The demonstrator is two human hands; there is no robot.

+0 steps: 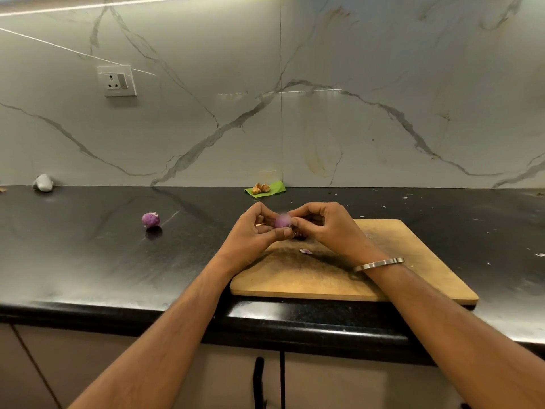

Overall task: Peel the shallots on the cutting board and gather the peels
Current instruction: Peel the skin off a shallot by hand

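Note:
A small purple shallot [282, 222] is held just above the far left corner of the wooden cutting board [383, 270]. My left hand [256, 228] grips it from the left, thumb along its lower side. From the right, my right hand [321, 224] pinches at its skin with curled fingers; a metal bangle circles that wrist. A second purple shallot [151, 219] lies on the black counter, well left of the board. One small peel scrap [306, 251] rests on the board below my hands. Dark peel bits under the held shallot are mostly hidden.
A green leaf with brown peels or husks [264, 189] lies at the back against the marble wall. A grey lump [43, 182] sits far back left. A wall socket [117, 81] is above the counter. Small white flecks dot the counter on the right.

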